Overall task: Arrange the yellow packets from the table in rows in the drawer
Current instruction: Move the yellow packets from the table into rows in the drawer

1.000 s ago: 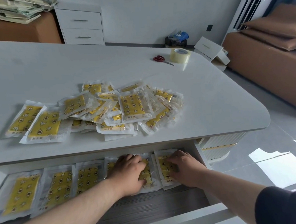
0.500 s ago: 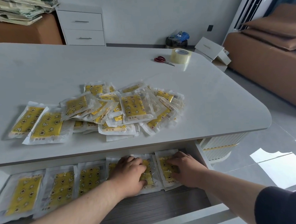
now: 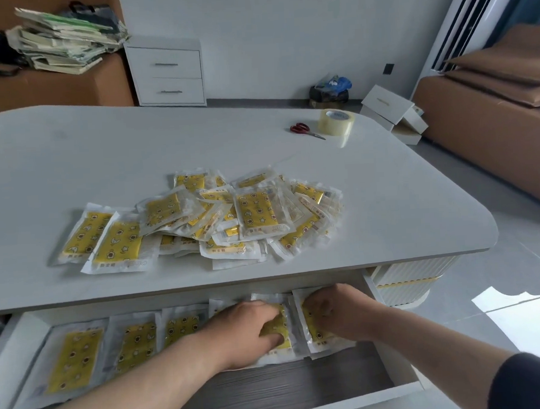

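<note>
Squaring up the right end of the first row looks like the step in hand. Your left hand (image 3: 248, 329) lies on a clear-wrapped yellow packet (image 3: 278, 327) in the open white drawer (image 3: 19, 342). Thumb & bent fingers curl onto it w/ yellow showing between them, so it reads as a pinch. Your right hand (image 3: 335, 313) sits on the neighbouring end packet (image 3: 316, 334), bent fingertips on its upper part; can't tell if they pinch or only press. Those two packets overlap slightly at their edges. To the left, three more packets (image 3: 135, 339) lie side by side along the drawer's back. The grey wood-grain drawer floor (image 3: 287, 383) in front of them is bare, so there's room for a 2nd row. Most of the job remains: a loose heap of the same packets (image 3: 247, 218) sits on the white tabletop (image 3: 103, 150), near its front edge. Next move, as I judge it: let go of both, reach up to the heap, lift one off the top w/o dragging the rest, then start row 2 w/ edges parallel to row 1.
</note>
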Demonstrator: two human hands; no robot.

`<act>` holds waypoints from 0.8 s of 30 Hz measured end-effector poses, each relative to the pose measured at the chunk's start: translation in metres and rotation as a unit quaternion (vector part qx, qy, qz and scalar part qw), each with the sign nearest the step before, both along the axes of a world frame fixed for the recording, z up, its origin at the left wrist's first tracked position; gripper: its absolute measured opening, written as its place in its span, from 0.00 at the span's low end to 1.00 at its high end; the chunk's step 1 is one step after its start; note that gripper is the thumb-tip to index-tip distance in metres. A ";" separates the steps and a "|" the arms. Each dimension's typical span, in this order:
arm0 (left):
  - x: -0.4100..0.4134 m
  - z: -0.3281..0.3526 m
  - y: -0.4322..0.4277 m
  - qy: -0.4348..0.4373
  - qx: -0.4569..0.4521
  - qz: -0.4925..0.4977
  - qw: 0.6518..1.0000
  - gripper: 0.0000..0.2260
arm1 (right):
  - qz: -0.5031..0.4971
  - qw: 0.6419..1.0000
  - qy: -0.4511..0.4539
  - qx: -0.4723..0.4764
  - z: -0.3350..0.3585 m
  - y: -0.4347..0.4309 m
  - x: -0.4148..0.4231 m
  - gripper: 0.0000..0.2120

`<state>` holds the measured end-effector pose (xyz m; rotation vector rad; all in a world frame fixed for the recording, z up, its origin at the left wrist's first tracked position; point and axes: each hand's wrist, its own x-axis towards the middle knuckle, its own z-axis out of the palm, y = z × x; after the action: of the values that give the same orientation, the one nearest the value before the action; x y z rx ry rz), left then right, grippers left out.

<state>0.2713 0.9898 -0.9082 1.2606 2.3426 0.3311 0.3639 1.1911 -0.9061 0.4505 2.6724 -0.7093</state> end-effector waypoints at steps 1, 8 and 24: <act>0.002 0.011 -0.006 -0.013 -0.002 0.003 1.000 0.18 | 0.004 1.000 0.001 -0.011 0.011 -0.005 0.001 0.17; 0.003 0.098 -0.061 0.002 0.038 0.024 0.999 0.17 | 0.018 0.994 0.076 -0.073 0.087 -0.037 0.001 0.10; -0.118 0.106 -0.137 0.085 0.092 0.471 0.873 0.12 | -0.038 0.952 0.253 -0.171 0.145 -0.096 -0.100 0.06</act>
<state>0.1531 0.8524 -0.8023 0.0931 2.9835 0.7767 0.2641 1.0951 -0.7616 0.3092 2.9020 -1.4513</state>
